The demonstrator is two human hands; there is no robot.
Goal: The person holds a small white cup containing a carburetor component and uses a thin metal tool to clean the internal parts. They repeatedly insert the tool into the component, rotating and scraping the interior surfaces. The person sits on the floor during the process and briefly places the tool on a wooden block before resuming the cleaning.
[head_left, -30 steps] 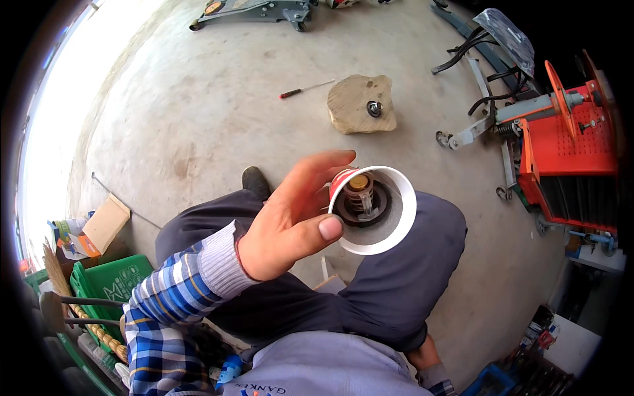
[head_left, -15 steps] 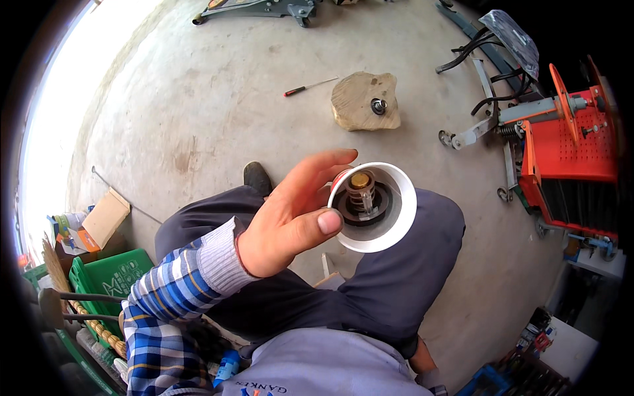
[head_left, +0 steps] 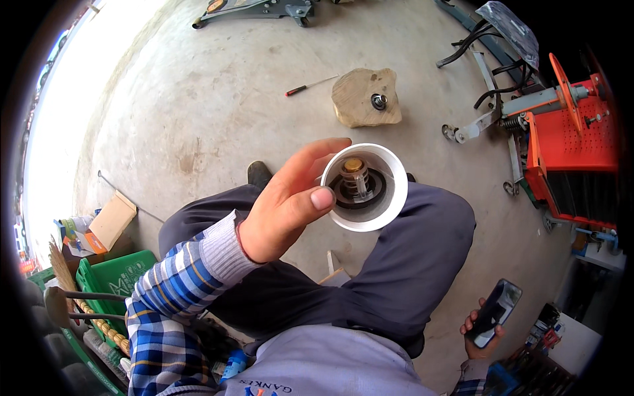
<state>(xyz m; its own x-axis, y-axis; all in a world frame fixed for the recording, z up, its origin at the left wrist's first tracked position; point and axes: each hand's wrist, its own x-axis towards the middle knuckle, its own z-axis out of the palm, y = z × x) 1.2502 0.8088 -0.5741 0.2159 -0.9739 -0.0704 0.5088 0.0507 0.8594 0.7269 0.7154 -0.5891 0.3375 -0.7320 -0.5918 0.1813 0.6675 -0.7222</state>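
Holding white cup [head_left: 364,187] — spring-topped part inside

Beyond the hands, on the concrete floor [head_left: 198,119]: a flat stone [head_left: 360,99] bearing a small metal ring [head_left: 378,101], a red-handled screwdriver [head_left: 310,85] beside it. Orange machine [head_left: 571,152] right. Green crate [head_left: 115,280] and cardboard box [head_left: 112,219] left.

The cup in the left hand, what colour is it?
White, seen in the head view: the cup.
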